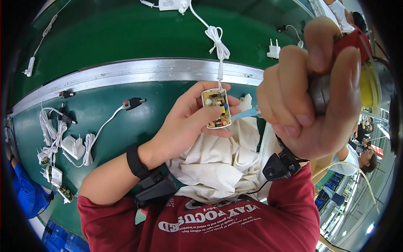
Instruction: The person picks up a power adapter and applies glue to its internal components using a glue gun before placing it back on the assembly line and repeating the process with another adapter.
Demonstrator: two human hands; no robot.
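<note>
My left hand (178, 119) is closed around an opened white power adapter (216, 108), its thumb lying across the bare circuit board. Board components show, among them a yellow block and a blue part. From the adapter's far end runs a bundled white cable (218, 44). My right hand (304, 92), raised close to the camera, grips a grey dispensing tool (321, 90) with a yellow section and a red part at its top. The tool's pale blue tapered nozzle (245, 114) points left and ends at the adapter's right edge; contact cannot be made out.
Left on the green table lie several white adapters (73, 146) with bundled cables and black plugs (134, 103). A metal rail (138, 72) separates the table from a green belt (126, 33) bearing more adapters. White cloth (218, 155) bunches before me. Other people are at right.
</note>
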